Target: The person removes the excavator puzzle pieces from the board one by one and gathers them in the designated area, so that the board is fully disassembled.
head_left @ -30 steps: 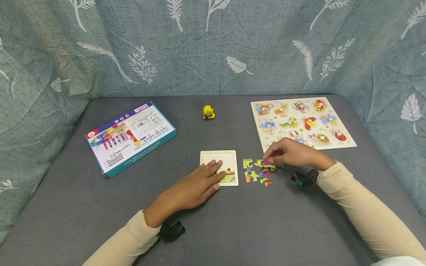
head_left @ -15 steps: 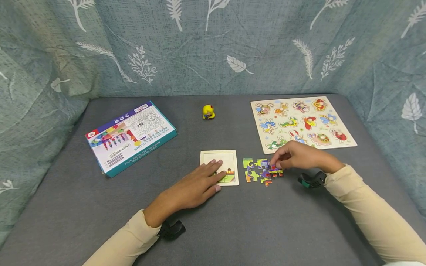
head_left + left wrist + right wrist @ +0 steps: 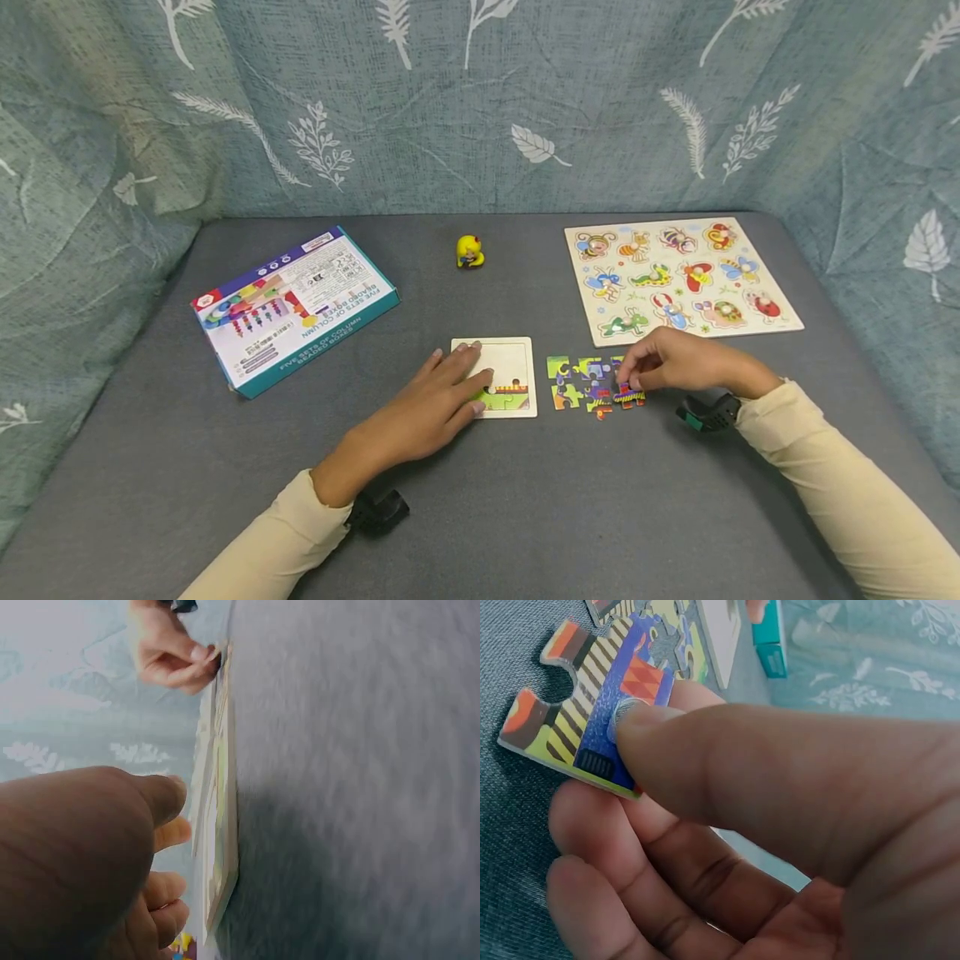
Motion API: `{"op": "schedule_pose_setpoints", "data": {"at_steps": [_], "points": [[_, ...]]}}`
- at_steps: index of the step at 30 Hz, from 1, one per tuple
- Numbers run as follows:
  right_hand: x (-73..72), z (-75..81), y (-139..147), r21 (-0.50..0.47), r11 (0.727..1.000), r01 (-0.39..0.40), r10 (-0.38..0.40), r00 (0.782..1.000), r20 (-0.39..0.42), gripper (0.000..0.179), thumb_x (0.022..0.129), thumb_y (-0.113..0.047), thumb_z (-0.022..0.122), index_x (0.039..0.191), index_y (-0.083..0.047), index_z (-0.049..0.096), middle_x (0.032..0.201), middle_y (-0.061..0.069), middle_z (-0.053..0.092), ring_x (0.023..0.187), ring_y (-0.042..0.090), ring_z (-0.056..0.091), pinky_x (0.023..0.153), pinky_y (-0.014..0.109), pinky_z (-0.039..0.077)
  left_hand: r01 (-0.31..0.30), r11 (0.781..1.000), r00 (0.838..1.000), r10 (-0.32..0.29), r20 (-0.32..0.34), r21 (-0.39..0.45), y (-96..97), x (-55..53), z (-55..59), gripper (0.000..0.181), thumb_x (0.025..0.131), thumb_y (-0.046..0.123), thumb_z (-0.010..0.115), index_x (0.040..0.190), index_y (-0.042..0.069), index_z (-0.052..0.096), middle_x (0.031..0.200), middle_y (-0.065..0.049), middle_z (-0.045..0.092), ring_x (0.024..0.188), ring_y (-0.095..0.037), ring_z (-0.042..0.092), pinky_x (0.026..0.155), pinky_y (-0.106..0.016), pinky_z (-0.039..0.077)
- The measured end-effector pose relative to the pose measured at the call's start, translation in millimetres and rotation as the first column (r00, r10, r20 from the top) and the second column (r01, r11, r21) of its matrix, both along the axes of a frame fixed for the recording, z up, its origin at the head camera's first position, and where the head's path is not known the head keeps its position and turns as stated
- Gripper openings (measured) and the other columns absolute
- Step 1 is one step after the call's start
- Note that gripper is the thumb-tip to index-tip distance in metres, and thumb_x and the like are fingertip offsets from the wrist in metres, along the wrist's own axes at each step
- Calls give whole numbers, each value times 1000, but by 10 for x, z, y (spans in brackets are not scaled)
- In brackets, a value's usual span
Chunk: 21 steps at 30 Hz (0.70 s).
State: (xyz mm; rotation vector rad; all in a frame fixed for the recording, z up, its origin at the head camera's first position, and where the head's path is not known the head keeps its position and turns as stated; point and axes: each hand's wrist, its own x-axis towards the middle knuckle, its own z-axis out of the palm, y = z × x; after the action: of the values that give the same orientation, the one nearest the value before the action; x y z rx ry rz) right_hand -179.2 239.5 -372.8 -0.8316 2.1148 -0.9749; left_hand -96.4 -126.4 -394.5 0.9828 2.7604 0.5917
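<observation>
My left hand [image 3: 420, 417] lies with fingers extended over the left part of a small wooden puzzle tray [image 3: 533, 377]. A few fitted pieces [image 3: 517, 402] show green and red along the tray's bottom. In the left wrist view, the thumb and fingertips hang beside the tray's edge [image 3: 232, 825]. My right hand [image 3: 682, 362] pinches a jigsaw piece [image 3: 592, 712] between thumb and fingers; the piece is blue with yellow-black stripes and a red patch, tilted close over the table. Several loose jigsaw pieces [image 3: 570, 396] lie between the tray and this hand.
A wooden insect peg puzzle [image 3: 652, 296] lies at the back right, just behind the right hand. A boxed bead set [image 3: 300, 308] rests at the left. One small yellow toy figure [image 3: 469, 252] stands at the back middle. A leaf-patterned curtain [image 3: 480, 108] hangs behind the grey table.
My right hand has moved slightly right and toward me with the striped jigsaw piece, away from the other loose pieces. My left hand has slid a little left on the tray, uncovering more fitted pieces.
</observation>
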Motion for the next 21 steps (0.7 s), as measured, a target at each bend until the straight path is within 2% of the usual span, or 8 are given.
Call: {"op": "schedule_pose_setpoints", "data": {"at_steps": [2, 8, 12, 15, 21], "points": [[8, -4, 15, -1, 1000, 1, -1, 1000, 5, 12, 90, 4, 64, 96, -2, 73, 87, 2, 69, 73, 10, 57, 64, 25, 50, -3, 1000, 1000, 3, -9, 10, -58, -18, 11, 48, 101, 26, 55, 144, 4, 47, 156, -18, 26, 145, -30, 19, 116, -52, 12], [23, -12, 45, -5, 1000, -3, 3, 1000, -1, 12, 90, 2, 65, 97, -1, 73, 88, 2, 70, 75, 10, 60, 65, 26, 52, 19, 999, 999, -20, 27, 33, -279, -91, 24, 49, 98, 23, 61, 140, -1, 50, 155, -17, 29, 144, -30, 23, 115, -50, 19], [31, -9, 71, -1, 1000, 12, -12, 1000, -8, 12, 90, 4, 64, 97, -1, 73, 88, 2, 69, 76, 10, 60, 65, 26, 52, -1, 999, 999, -1, 44, 47, -397, -143, 19, 50, 96, 23, 65, 138, -1, 52, 154, -15, 33, 143, -29, 27, 114, -50, 20], [39, -11, 87, 0, 1000, 22, -22, 1000, -5, 13, 89, 5, 64, 97, -1, 73, 87, 2, 68, 75, 10, 59, 66, 25, 51, -4, 998, 999, 1, 45, 67, -441, -171, 5, 49, 95, 23, 66, 136, 0, 55, 152, -12, 37, 141, -28, 30, 114, -49, 22], [59, -25, 100, 10, 999, 33, -32, 999, -23, 13, 89, 5, 64, 96, -1, 73, 85, 1, 68, 75, 10, 59, 65, 25, 51, 41, 994, 999, -44, 28, 101, -444, -191, -22, 47, 91, 26, 71, 130, 1, 62, 149, -10, 43, 140, -25, 33, 113, -47, 25]]}}
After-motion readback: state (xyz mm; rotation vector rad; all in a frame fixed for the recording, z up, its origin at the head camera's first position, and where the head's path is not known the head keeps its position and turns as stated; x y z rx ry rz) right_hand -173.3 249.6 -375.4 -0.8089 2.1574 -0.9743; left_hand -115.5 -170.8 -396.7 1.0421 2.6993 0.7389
